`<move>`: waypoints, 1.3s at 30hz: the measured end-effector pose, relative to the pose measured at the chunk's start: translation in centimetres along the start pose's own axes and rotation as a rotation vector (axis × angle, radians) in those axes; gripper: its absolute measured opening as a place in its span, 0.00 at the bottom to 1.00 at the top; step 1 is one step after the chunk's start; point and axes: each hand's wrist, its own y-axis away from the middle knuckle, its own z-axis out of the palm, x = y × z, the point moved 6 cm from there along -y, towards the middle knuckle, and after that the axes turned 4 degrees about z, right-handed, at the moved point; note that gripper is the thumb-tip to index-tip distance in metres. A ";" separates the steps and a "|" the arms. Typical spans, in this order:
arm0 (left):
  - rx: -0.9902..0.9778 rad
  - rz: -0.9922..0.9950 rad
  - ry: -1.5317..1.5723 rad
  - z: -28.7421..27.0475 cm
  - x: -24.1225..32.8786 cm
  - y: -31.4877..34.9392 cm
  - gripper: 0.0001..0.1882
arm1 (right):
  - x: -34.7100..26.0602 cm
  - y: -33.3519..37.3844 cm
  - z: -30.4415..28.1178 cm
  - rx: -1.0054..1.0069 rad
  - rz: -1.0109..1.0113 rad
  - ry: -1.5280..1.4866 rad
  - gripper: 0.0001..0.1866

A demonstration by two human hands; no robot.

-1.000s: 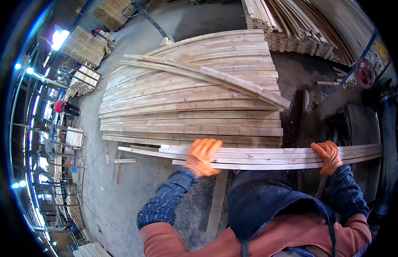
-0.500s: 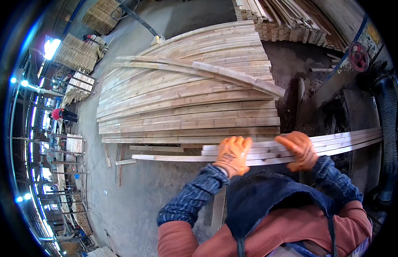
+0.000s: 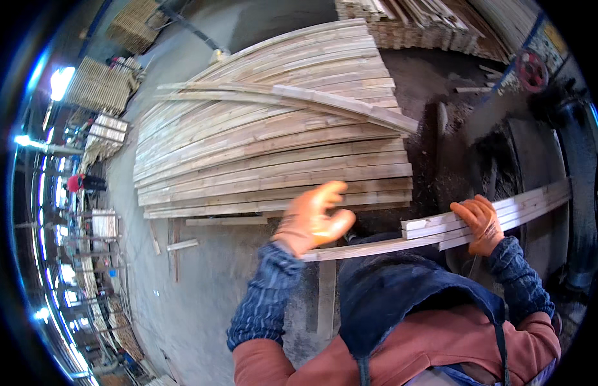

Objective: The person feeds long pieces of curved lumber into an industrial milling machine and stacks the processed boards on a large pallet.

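Several long pale wooden boards (image 3: pixel 527 207) lie side by side in front of me and run to the right. My right hand (image 3: pixel 480 226), in an orange glove, is wrapped over them near their left ends. One longer board (image 3: pixel 370 248) on the near side sticks out further left than the others. Over its left end is my left hand (image 3: pixel 315 219), also gloved in orange, with thumb and fingers spread and nothing between them. Whether the left palm touches that board's end cannot be made out.
A wide layered stack of boards (image 3: pixel 273 154) lies just beyond, with a few loose boards (image 3: pixel 344 103) crossing its top. Dark machinery with a red handwheel (image 3: pixel 532 71) stands at the right. More lumber (image 3: pixel 421 32) is piled at the far right. A person (image 3: pixel 86 183) is far left.
The boards have slid to the right, their left ends now much nearer my right hand. My left hand has let go of them and moved left; my right hand has shifted right.
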 end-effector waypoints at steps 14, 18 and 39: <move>0.390 -0.657 0.603 6.9 -31.6 11.0 0.38 | 17.7 9.1 2.0 0.632 0.785 0.243 0.54; 0.393 -0.793 0.766 8.6 -34.8 8.5 0.42 | 19.9 11.6 8.9 0.882 1.372 -0.010 0.45; 0.681 -1.165 1.353 8.1 -66.4 -11.1 0.43 | 26.3 -31.7 45.2 0.253 1.154 -0.797 0.43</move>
